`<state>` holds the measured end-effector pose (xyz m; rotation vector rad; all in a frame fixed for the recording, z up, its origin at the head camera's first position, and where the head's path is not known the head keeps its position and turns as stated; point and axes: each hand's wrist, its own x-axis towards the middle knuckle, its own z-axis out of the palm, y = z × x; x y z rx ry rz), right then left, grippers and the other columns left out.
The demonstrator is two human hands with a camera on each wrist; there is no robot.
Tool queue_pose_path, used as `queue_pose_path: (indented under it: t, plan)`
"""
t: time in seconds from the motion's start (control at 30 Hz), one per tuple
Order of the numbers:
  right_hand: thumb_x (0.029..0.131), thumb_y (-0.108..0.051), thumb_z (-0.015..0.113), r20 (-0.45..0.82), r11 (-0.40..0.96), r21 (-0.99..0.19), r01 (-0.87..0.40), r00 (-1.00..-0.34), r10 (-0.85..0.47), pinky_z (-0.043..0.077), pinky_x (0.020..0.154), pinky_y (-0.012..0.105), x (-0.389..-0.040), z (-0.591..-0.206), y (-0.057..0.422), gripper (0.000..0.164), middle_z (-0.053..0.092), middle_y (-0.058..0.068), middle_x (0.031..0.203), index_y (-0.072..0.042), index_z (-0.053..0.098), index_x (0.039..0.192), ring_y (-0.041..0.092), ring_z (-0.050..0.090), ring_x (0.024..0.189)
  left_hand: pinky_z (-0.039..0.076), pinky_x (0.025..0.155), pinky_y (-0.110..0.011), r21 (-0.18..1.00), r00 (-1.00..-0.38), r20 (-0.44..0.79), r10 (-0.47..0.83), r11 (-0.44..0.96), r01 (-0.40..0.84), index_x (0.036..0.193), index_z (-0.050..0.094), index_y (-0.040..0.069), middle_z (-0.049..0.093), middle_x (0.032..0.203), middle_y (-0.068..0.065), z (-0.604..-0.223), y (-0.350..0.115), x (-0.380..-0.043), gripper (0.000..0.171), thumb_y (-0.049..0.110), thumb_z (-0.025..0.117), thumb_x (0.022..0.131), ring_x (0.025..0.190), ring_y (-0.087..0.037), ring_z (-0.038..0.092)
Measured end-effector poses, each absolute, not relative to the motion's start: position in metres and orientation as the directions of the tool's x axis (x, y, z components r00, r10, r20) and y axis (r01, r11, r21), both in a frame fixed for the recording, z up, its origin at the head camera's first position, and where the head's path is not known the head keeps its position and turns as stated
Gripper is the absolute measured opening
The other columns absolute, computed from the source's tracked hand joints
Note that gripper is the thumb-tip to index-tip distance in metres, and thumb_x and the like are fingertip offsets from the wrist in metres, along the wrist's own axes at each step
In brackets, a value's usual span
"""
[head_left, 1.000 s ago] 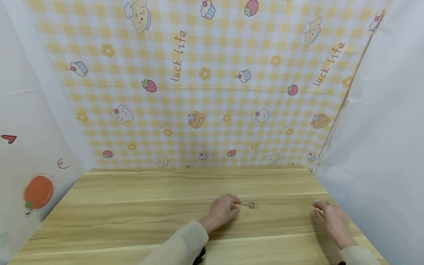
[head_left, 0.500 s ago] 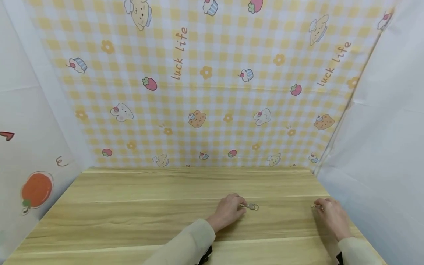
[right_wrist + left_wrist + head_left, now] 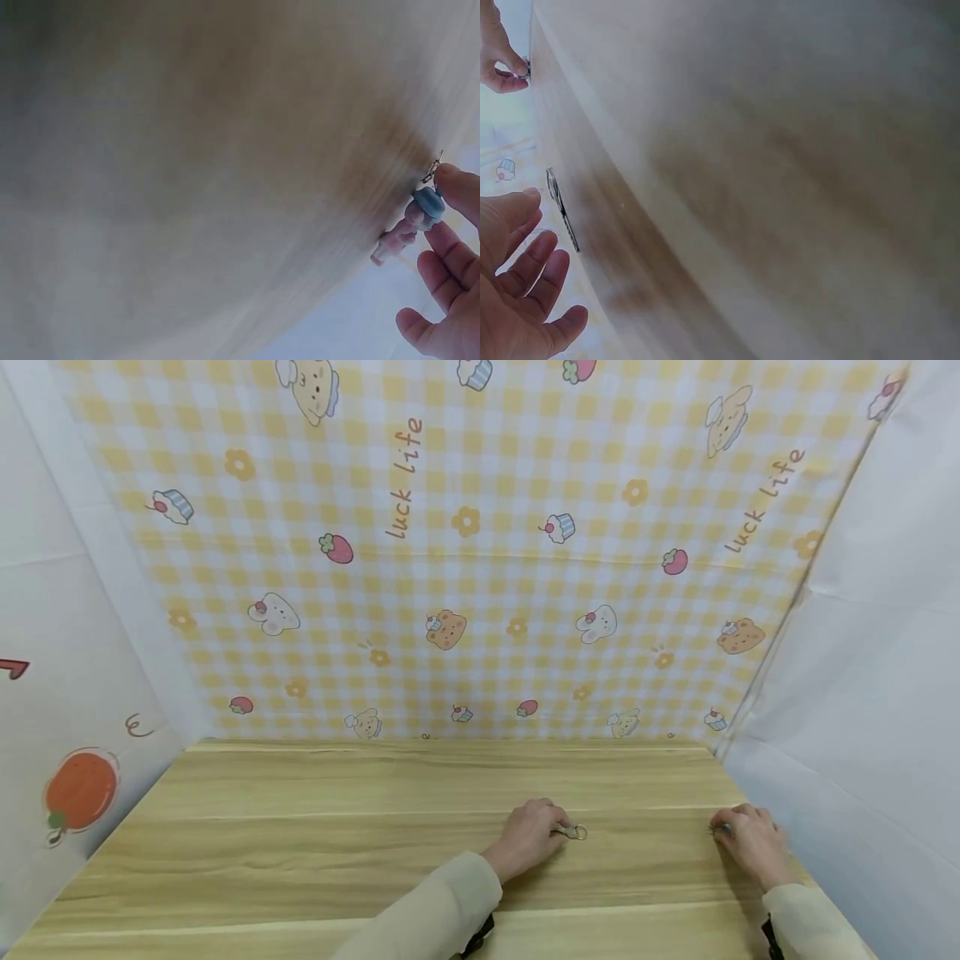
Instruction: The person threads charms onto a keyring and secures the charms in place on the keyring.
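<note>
A metal key (image 3: 572, 832) with a split ring lies on the wooden table, its ring end toward the right. My left hand (image 3: 531, 835) reaches over the other end of it, hiding that part in the head view. In the left wrist view, thumb and fingers are spread beside the key (image 3: 561, 206), with a gap between. Farther right, my right hand (image 3: 753, 843) pinches a small keychain figurine between thumb and index finger. Seen from the right wrist, the figurine (image 3: 429, 206) is blue and pink, with a metal clasp (image 3: 432, 171) under the thumb.
The wooden table (image 3: 300, 827) meets a yellow checked cloth backdrop (image 3: 487, 577) at its far edge. White cloth walls (image 3: 862, 677) stand on both sides, the right one close to my right hand.
My left hand has moved right, over the key, covering more of it. The right hand has closed its thumb and finger on the figurine keychain. The head view has shifted slightly.
</note>
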<state>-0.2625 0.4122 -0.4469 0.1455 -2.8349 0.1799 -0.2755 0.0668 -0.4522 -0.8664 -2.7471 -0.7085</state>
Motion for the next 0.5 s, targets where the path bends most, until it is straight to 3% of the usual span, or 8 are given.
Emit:
queue_pose_path:
  t: [0.23, 0.5]
  plan:
    - [0.075, -0.001, 0.073, 0.264, 0.987, -0.094, -0.133, -0.959, -0.104, 0.042, 0.061, 0.059, -0.266, -0.447, 0.417, 0.015, 0.060, 0.015, 0.086, -0.014, 0.065, 0.075, 0.039, 0.053, 0.082, 0.044, 0.065, -0.018, 0.393, -0.820, 0.275, 0.501, 0.720, 0.572, 0.093, 0.074, 0.016, 0.065, 0.087, 0.005, -0.454, 0.074, -0.277, 0.012, 0.017, 0.074, 0.081, 0.077, -0.007, 0.057]
    - [0.076, 0.000, 0.073, 0.239, 0.985, -0.088, -0.148, -0.963, -0.123, 0.046, 0.055, 0.046, -0.270, -0.449, 0.414, 0.018, 0.058, 0.008, 0.075, -0.012, 0.061, 0.070, 0.030, 0.055, 0.073, 0.045, 0.067, -0.021, 0.374, -0.826, 0.248, 0.507, 0.736, 0.564, 0.091, 0.074, 0.018, 0.065, 0.089, 0.006, -0.452, 0.085, -0.279, 0.009, 0.017, 0.072, 0.082, 0.083, -0.009, 0.058]
